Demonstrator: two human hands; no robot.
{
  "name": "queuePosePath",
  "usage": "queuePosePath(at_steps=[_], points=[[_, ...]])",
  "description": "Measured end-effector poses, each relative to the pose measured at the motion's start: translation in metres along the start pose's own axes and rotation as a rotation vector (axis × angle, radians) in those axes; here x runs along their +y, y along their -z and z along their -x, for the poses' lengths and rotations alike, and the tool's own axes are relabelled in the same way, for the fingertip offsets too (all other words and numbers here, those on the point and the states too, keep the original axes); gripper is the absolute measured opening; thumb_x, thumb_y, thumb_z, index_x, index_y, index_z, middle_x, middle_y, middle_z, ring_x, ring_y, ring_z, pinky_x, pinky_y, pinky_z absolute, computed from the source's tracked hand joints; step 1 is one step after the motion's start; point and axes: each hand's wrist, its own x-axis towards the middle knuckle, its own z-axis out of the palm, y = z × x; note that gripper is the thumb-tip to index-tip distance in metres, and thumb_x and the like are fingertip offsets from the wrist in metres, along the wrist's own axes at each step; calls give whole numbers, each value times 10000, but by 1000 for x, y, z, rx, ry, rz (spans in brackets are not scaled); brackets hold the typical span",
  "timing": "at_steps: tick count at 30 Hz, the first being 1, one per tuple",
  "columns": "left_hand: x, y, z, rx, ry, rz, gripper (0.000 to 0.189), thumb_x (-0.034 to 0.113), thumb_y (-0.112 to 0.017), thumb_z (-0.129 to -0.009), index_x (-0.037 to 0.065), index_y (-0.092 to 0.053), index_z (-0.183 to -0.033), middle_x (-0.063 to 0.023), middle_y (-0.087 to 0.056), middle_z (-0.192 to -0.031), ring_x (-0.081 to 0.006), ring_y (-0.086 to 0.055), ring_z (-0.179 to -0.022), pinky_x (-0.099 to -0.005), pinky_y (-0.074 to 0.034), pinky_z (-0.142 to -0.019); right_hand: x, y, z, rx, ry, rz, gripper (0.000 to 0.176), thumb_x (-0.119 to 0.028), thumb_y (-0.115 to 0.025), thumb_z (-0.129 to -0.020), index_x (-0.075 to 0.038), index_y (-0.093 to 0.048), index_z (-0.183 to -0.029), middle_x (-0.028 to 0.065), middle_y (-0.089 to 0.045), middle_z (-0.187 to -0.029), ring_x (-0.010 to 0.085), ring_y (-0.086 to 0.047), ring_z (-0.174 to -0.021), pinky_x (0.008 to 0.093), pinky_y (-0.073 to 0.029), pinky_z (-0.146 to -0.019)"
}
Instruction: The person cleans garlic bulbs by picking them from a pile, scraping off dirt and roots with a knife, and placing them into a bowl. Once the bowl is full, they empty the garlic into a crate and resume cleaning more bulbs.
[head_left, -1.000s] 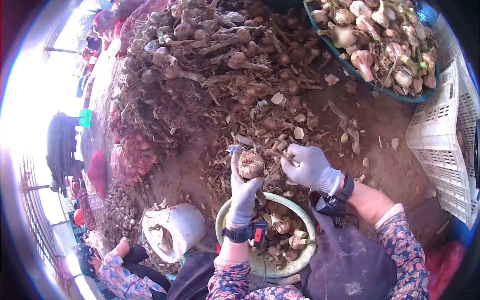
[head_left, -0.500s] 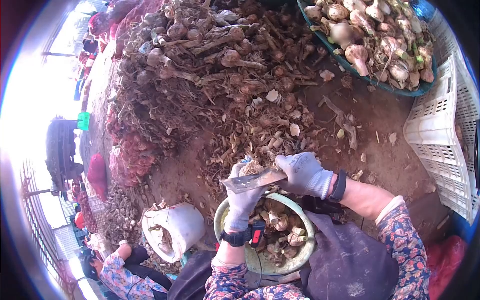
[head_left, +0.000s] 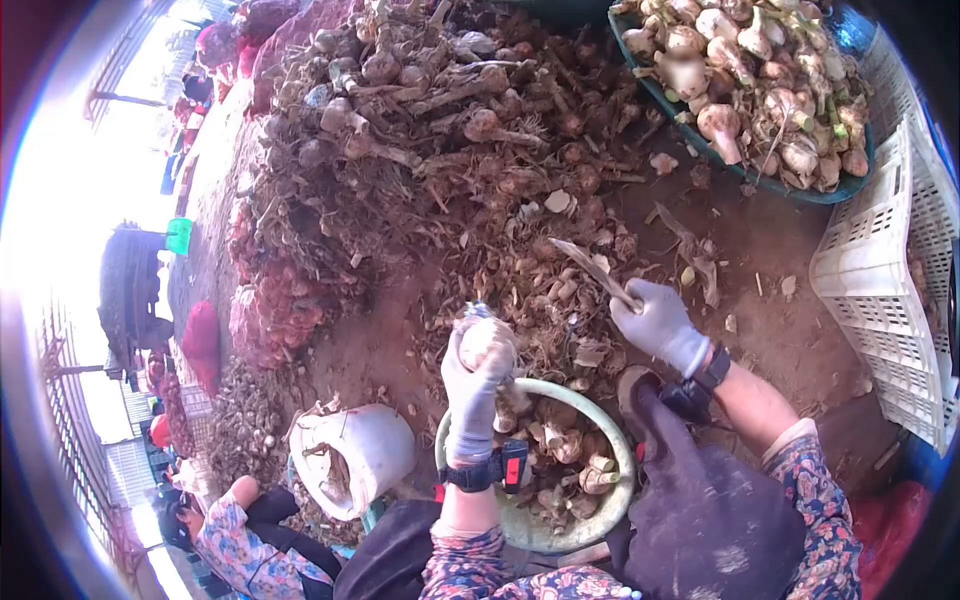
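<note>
My left hand (head_left: 468, 395), in a pale work glove, is closed around a whitish garlic bulb (head_left: 487, 344) above the edge of a light green basin (head_left: 628, 490). My right hand (head_left: 660, 326), gloved too, grips the handle of a knife (head_left: 590, 268). Its blade points up and left, apart from the bulb. In the basin lie several trimmed garlic bulbs (head_left: 558, 440). Beyond both hands, roots and cut scraps (head_left: 560, 300) litter the ground.
A large heap of garlic with dry stalks (head_left: 420, 110) rises ahead. At upper right stand a teal basket (head_left: 765, 185) full of bulbs and a white plastic crate (head_left: 880, 290). A white bucket (head_left: 385, 450) is left of the basin. Another person (head_left: 250, 540) sits at lower left.
The knife has swung away from my left hand, moving right with my right hand, its blade turning upward. The garlic bulb in my left hand now shows plainly.
</note>
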Motion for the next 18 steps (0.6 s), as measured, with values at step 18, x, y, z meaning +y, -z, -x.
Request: queuePosePath(at_steps=[18], points=[[-24, -20, 19, 227, 123, 1176, 238, 249, -585, -762, 21, -574, -831, -98, -587, -797, -255, -582, -759, -440, -498, -863, 19, -52, 17, -493, -230, 85, 357, -396, -603, -772, -66, -678, -886, 204, -663, -899, 378, -632, -883, 437, -487, -807]])
